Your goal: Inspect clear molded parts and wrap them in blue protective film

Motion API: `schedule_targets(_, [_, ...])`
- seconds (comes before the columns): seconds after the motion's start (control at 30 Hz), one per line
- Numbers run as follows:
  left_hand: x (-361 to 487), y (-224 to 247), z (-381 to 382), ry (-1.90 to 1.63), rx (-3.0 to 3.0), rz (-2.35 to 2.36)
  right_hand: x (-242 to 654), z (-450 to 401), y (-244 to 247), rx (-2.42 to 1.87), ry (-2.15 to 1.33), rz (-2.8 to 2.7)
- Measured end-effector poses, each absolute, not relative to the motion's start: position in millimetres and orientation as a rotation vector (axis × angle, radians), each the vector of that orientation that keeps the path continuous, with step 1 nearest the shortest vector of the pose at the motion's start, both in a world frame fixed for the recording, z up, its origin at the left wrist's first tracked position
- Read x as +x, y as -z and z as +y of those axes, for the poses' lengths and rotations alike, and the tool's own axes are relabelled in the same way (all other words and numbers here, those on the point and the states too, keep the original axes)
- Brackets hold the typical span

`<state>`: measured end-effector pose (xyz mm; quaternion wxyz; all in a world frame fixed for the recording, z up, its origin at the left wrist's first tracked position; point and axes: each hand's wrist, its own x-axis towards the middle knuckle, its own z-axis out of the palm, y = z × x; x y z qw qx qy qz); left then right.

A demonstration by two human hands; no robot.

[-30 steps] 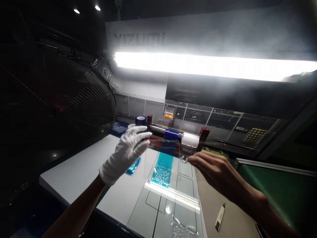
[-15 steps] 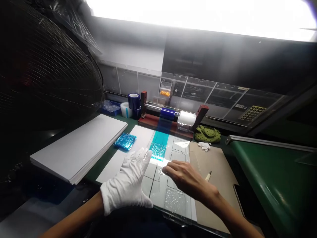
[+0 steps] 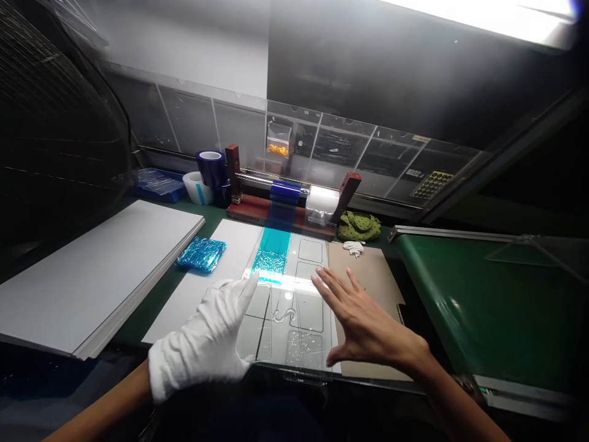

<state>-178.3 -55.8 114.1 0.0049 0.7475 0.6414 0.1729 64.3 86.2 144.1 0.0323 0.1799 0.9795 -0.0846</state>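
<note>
My left hand (image 3: 207, 331), in a white glove, is open at the left edge of a clear sheet on the work surface, its thumb apart from its fingers. Facing it across the sheet, my bare right hand (image 3: 363, 319) has its fingers spread and nothing visible in it. Between them lie black-outlined rectangles (image 3: 309, 310) and a clear textured piece (image 3: 306, 348). Blue film (image 3: 276, 240) runs down from a blue roll (image 3: 285, 191) to just beyond my hands. Whether either hand touches the clear sheet is hard to tell.
A stack of white boards (image 3: 105, 264) lies left, beside a blue wrapped bundle (image 3: 202, 255). Behind are tape rolls (image 3: 211, 169) and a red-brown roll holder (image 3: 253, 210). A green pouch (image 3: 359, 226), brown board (image 3: 368, 276) and green surface (image 3: 478, 307) are right.
My right hand has gone from closed fingers to spread ones. The view has swung right and down, so the bench objects appear farther left and higher. My left hand remains open.
</note>
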Motion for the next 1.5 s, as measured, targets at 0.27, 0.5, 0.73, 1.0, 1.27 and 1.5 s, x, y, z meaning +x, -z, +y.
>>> schedule_targets(0.27, [-186.0,-96.0,-56.6,-0.575,2.254,1.987,70.7,83.4,-131.7,0.602,0.543,2.967])
schedule_targets(0.5, [-154.4,-58.5,-63.6,-1.065,1.647,1.639,77.2,73.6,-95.4,0.672,1.184,2.825])
schedule_targets(0.73, [-132.4,-43.6,-56.1,-1.249,1.414,1.369,82.0,74.5,-93.0,0.711,1.429,2.756])
schedule_targets(1.0, [-144.6,-54.8,-49.4,-1.104,1.477,1.326,92.2,77.6,-92.4,0.749,1.307,2.791])
schedule_targets(1.27, [-158.4,-124.7,-6.7,0.186,2.274,1.750,62.3,69.5,-142.2,0.553,0.215,3.001])
schedule_targets(1.5, [-157.8,-98.9,-12.8,-0.199,2.130,1.648,80.3,75.4,-123.7,0.670,0.485,2.989])
